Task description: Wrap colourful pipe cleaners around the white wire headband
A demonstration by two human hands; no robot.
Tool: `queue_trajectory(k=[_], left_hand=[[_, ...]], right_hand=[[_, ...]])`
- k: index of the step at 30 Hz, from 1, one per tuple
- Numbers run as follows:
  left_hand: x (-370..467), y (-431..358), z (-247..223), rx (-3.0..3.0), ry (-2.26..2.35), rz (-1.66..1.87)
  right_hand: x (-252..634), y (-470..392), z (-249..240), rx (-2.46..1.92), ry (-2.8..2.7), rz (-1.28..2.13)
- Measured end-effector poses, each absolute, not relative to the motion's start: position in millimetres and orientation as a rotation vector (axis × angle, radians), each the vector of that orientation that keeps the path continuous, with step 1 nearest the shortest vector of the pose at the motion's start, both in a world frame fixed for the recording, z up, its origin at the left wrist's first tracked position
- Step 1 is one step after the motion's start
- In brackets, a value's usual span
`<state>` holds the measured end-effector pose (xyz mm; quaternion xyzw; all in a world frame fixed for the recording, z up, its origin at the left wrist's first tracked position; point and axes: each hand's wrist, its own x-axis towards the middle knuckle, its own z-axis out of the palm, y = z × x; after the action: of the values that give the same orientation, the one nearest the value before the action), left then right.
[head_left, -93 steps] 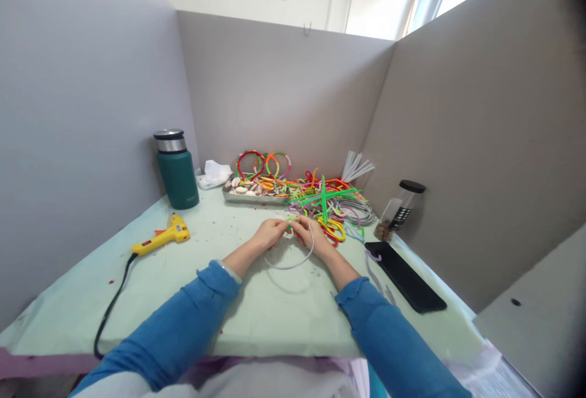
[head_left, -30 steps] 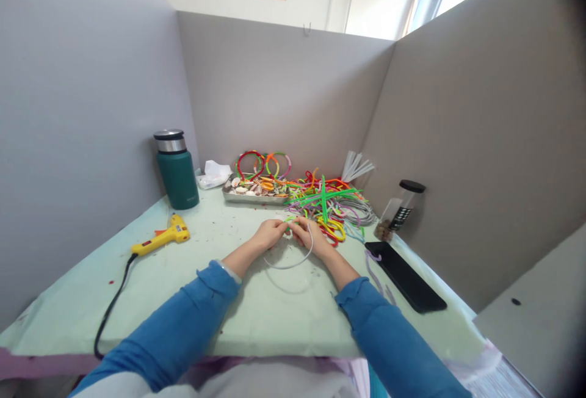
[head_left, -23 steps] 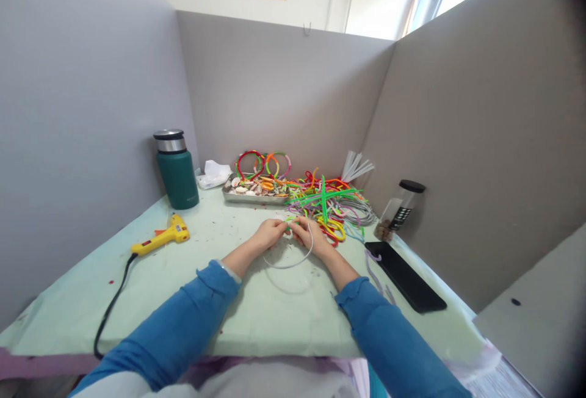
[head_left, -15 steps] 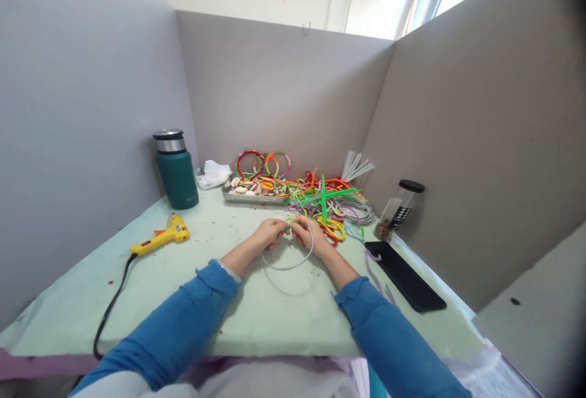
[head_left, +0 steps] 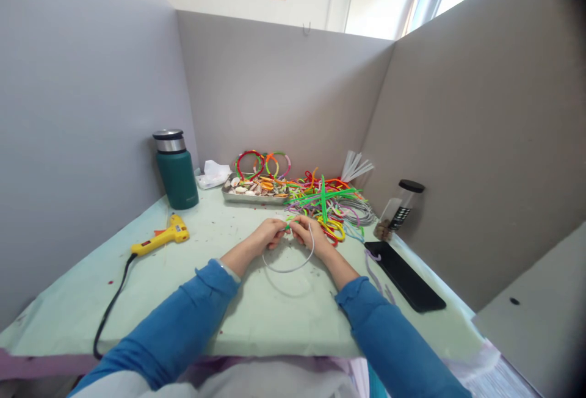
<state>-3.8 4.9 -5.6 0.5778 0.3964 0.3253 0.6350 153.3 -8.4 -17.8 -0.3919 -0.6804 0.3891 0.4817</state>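
Observation:
My left hand (head_left: 264, 236) and my right hand (head_left: 311, 236) meet over the middle of the pale green table (head_left: 256, 309). Between their fingertips they pinch a thin white hoop (head_left: 293, 264) that curves down towards me, together with a short green pipe cleaner (head_left: 289, 224) at its top. Both sleeves are blue. A heap of coloured pipe cleaners (head_left: 327, 206) lies just beyond my right hand.
A metal tray (head_left: 254, 196) with shells and wrapped hoops stands at the back. A green flask (head_left: 176, 169) and a yellow glue gun (head_left: 160, 236) with its cord are on the left. A black phone (head_left: 405, 276) and a jar (head_left: 401, 209) are on the right. Grey partitions enclose the table.
Hardly anything has moved; my fingers shift slightly at the top of the white hoop, and the hoop's lower curve swings a little.

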Motion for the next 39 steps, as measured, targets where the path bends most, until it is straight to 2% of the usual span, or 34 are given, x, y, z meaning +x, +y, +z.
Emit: queue_trajectory(k=[39], left_hand=[[-0.4,7.4,-7.1,1.468,1.043,0.879]], right_hand=[[152.9,-6.6,-21.1,-0.989,-1.657,0.929]])
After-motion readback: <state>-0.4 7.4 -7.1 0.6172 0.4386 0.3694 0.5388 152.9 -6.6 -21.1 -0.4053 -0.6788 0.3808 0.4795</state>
